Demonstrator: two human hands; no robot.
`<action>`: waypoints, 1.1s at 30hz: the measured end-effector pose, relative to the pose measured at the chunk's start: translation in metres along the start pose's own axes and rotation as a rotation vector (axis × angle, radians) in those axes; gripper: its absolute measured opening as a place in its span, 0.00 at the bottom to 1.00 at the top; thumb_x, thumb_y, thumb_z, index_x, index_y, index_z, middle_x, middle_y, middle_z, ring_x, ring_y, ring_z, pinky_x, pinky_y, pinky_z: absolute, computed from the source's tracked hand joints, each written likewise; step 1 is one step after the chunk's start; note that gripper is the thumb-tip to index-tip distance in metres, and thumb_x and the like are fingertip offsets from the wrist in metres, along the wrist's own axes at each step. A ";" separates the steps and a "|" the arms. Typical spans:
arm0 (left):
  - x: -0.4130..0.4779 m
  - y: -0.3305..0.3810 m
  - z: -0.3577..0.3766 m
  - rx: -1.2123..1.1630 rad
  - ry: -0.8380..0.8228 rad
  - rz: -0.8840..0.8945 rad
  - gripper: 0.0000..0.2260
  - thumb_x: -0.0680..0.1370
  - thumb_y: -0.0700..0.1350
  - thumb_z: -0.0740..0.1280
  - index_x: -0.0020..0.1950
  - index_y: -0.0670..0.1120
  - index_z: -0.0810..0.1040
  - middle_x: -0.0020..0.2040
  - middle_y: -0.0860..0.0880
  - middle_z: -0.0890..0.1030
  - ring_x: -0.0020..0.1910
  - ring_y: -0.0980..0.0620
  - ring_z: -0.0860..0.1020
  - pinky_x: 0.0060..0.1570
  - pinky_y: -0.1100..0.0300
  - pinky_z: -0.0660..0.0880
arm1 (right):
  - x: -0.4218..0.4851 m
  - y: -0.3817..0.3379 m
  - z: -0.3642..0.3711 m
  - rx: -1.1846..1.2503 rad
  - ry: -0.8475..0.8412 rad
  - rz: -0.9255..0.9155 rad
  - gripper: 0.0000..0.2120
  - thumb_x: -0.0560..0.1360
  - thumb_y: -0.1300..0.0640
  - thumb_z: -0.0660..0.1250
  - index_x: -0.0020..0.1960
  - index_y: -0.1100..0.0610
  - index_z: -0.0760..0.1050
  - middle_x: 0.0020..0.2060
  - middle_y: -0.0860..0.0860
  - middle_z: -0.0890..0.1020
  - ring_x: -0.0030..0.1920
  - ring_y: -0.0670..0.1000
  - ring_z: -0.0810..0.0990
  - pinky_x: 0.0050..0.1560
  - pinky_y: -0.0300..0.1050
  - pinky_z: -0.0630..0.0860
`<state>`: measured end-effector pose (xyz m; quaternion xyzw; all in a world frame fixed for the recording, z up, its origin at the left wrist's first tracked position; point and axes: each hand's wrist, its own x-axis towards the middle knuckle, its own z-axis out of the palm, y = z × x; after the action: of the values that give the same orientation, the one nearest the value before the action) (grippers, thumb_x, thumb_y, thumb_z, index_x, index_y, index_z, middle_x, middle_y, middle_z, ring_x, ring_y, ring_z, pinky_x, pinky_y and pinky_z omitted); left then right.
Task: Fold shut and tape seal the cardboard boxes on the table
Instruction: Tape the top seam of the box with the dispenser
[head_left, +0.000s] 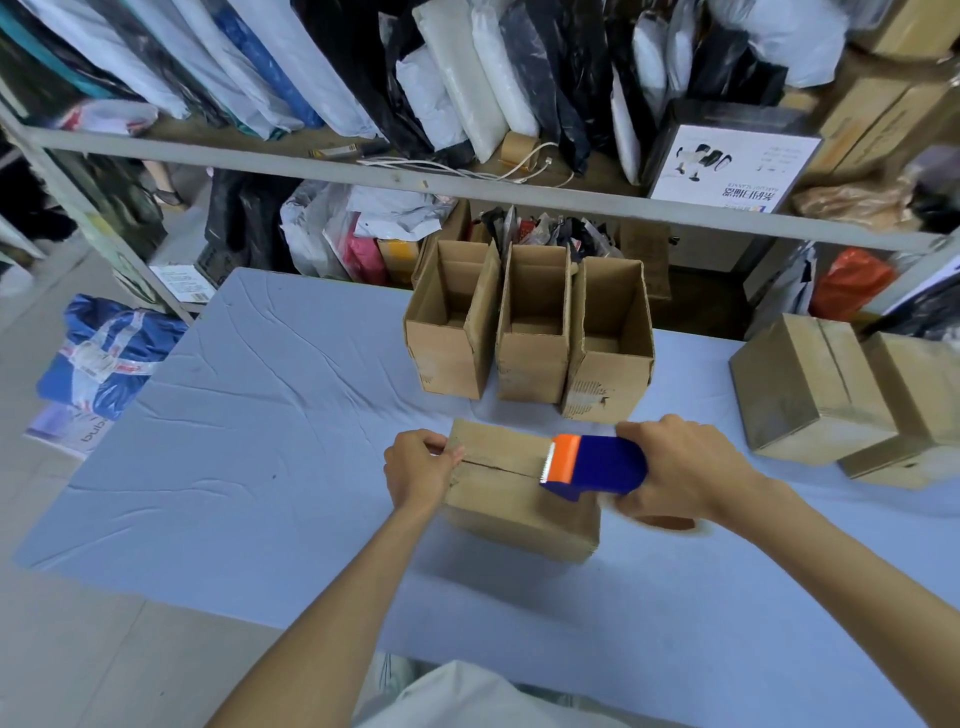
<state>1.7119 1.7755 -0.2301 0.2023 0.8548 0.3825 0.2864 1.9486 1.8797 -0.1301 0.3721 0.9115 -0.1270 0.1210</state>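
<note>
A folded-shut cardboard box (506, 493) lies on the blue-covered table (260, 441) in front of me. My left hand (418, 470) grips its left end, thumb on the top flaps by the centre seam. My right hand (680, 473) holds a blue tape dispenser (597, 465) whose orange blade end rests on the box's top over the seam, near the right side. Behind it stand three open boxes in a row: a left one (449, 332), a middle one (535, 332) and a right one (610, 343).
Two closed boxes, one (810, 389) in front of the other (919, 410), sit at the table's right edge. A metal shelf rail (363, 174) crosses above the table's far side, with bags and packages stacked behind it. A blue bundle (111, 353) lies on the floor at left.
</note>
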 end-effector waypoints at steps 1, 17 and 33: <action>0.004 0.000 -0.002 -0.001 -0.009 -0.014 0.06 0.70 0.43 0.78 0.42 0.44 0.83 0.37 0.53 0.81 0.42 0.54 0.80 0.43 0.62 0.75 | -0.006 0.011 0.001 -0.033 -0.002 0.013 0.32 0.67 0.34 0.70 0.65 0.47 0.65 0.57 0.44 0.79 0.54 0.48 0.77 0.45 0.35 0.72; -0.001 0.011 0.002 0.039 -0.079 0.025 0.05 0.69 0.40 0.77 0.42 0.43 0.83 0.38 0.51 0.81 0.39 0.54 0.78 0.44 0.62 0.72 | -0.029 0.055 0.043 0.086 0.007 0.070 0.26 0.64 0.36 0.73 0.55 0.46 0.69 0.47 0.41 0.81 0.41 0.45 0.75 0.39 0.33 0.69; 0.010 -0.004 -0.024 0.283 0.015 0.437 0.15 0.68 0.31 0.62 0.43 0.50 0.75 0.41 0.55 0.79 0.43 0.53 0.76 0.42 0.61 0.72 | 0.018 0.005 0.048 0.112 0.027 -0.028 0.32 0.67 0.36 0.72 0.64 0.49 0.66 0.58 0.44 0.79 0.56 0.49 0.78 0.47 0.36 0.74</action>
<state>1.6884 1.7658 -0.2239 0.4175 0.8379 0.3133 0.1596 1.9454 1.8796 -0.1811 0.3672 0.9096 -0.1745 0.0857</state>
